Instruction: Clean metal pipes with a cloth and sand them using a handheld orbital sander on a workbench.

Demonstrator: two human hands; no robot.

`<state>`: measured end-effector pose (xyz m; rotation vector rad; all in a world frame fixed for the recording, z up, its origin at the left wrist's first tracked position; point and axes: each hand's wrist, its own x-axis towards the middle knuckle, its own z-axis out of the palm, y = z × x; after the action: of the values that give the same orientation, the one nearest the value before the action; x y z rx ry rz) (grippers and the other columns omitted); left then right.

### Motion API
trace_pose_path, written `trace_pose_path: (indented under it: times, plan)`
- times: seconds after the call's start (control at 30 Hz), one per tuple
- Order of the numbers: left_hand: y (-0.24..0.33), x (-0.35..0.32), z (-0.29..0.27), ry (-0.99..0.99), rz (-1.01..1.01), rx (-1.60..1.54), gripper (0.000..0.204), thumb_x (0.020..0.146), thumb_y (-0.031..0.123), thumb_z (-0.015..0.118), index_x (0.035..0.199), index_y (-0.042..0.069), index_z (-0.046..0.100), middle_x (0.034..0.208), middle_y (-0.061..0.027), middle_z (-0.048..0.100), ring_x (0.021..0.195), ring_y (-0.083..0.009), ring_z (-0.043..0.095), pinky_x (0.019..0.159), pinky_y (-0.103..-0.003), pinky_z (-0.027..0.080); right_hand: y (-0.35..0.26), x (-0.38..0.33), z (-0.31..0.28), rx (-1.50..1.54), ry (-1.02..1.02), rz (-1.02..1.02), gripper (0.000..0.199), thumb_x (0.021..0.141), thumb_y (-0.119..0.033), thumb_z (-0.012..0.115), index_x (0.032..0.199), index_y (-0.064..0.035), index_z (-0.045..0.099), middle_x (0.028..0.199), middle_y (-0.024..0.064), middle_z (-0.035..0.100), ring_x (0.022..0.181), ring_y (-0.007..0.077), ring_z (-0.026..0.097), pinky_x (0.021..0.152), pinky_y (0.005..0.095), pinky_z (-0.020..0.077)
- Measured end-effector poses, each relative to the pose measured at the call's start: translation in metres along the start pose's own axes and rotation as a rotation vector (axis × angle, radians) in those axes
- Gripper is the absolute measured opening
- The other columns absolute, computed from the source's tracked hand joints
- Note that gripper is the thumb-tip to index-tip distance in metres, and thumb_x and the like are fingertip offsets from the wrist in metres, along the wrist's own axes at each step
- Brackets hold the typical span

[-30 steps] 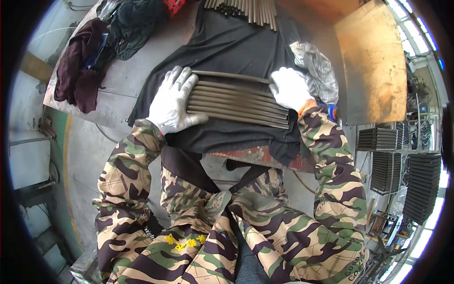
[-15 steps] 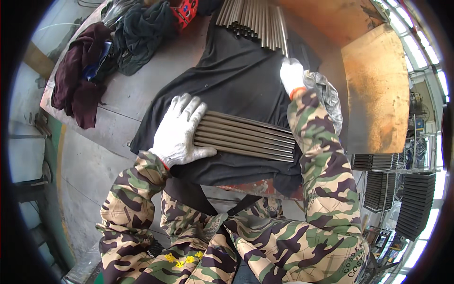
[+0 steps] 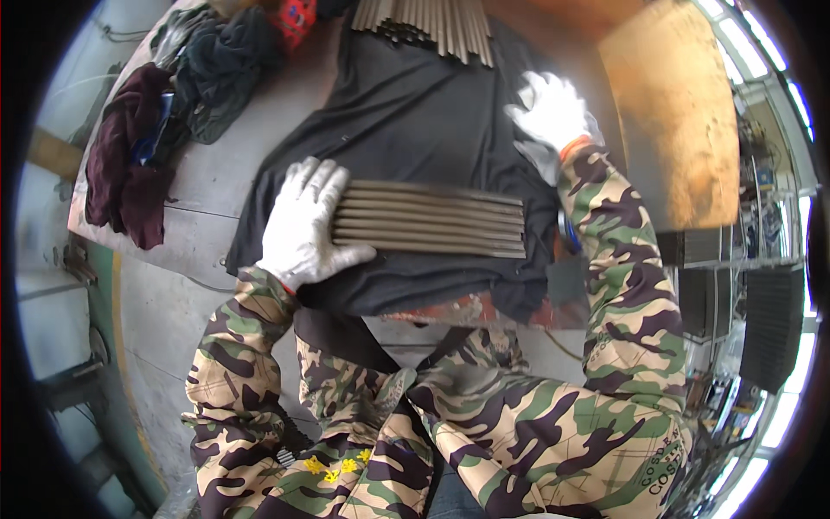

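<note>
The right hand has moved since a second ago. Then it lay on the right end of the rods, opposite the left; half a second ago it was already lifted off and reaching up the cloth. Now it lies at the cloth's right edge, well above the rods and apart from them, glove spread flat and fingers wide, holding nothing that I can see.

The left hand has not shifted. It stays pressed on the left end of the rods, palm down, fingers splayed across the tops and thumb along the near side. It is a flat press rather than a closed grip.

The rods lie side by side in one flat row on the lower half of the cloth, running left to right, their right ends now bare. They look a little higher in the picture than before, because the head has tipped.

Above the cloth's far edge a second bundle of tubes fans out, its ends resting on the fabric. Left of the cloth lies a heap of rags, dark red and grey-green. Right of the cloth a rusty plate leans. No bin or box shows around the cloth; everything lies loose on the table.
</note>
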<state>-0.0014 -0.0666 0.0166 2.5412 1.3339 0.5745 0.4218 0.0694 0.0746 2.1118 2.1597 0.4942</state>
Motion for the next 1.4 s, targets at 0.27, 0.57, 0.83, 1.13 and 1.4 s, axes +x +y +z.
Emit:
trace_pose_path:
  times: [0.27, 0.57, 0.83, 1.13, 1.4]
  plan:
    - [-0.002, 0.000, 0.002, -0.042, 0.001, 0.077, 0.109, 0.069, 0.053, 0.090, 0.154, -0.002, 0.048, 0.156, -0.0270, 0.050, 0.152, -0.0451, 0.039, 0.129, -0.055, 0.026, 0.085, -0.056, 0.003, -0.211, -0.140, 0.344, 0.078, 0.087, -0.055, 0.075, 0.151, -0.0184, 0.051, 0.152, 0.0156, 0.053, 0.139, 0.0417, 0.051, 0.111, 0.0617, 0.0451]
    - [-0.008, -0.003, 0.007, -0.014, -0.007, 0.133, 0.101, 0.079, 0.050, 0.086, 0.156, -0.002, 0.046, 0.158, -0.0277, 0.048, 0.150, -0.0469, 0.039, 0.128, -0.054, 0.029, -0.026, -0.145, -0.028, 0.458, 0.264, -0.415, 0.056, 0.095, -0.037, 0.067, 0.137, -0.0011, 0.061, 0.139, 0.0238, 0.063, 0.132, 0.0422, 0.059, 0.110, 0.0494, 0.0481]
    - [-0.010, -0.002, 0.014, 0.050, 0.008, 0.243, 0.102, 0.083, 0.059, 0.080, 0.154, -0.006, 0.046, 0.154, -0.0331, 0.049, 0.146, -0.0512, 0.044, 0.124, -0.055, 0.034, -0.067, -0.161, 0.031, 0.358, 0.068, -0.254, 0.074, 0.102, -0.050, 0.059, 0.156, -0.0005, 0.045, 0.158, 0.0245, 0.048, 0.147, 0.0463, 0.043, 0.121, 0.0562, 0.0342]
    - [0.014, 0.005, 0.015, 0.174, 0.096, 0.363, 0.096, 0.079, 0.061, 0.079, 0.145, -0.004, 0.055, 0.147, -0.0282, 0.057, 0.142, -0.0469, 0.047, 0.120, -0.061, 0.031, -0.047, -0.224, 0.030, 0.285, 0.078, -0.148, 0.097, 0.095, -0.057, 0.067, 0.155, 0.0125, 0.037, 0.155, 0.0358, 0.046, 0.147, 0.0502, 0.043, 0.125, 0.0551, 0.0314]
    - [0.029, 0.040, 0.041, 0.028, 0.018, 0.302, 0.101, 0.088, 0.071, 0.070, 0.153, -0.004, 0.049, 0.157, -0.0286, 0.049, 0.148, -0.0478, 0.042, 0.124, -0.061, 0.026, -0.015, -0.245, 0.033, 0.279, 0.053, -0.280, 0.086, 0.099, -0.051, 0.063, 0.154, 0.0117, 0.041, 0.156, 0.0344, 0.047, 0.147, 0.0501, 0.043, 0.127, 0.0548, 0.0291]
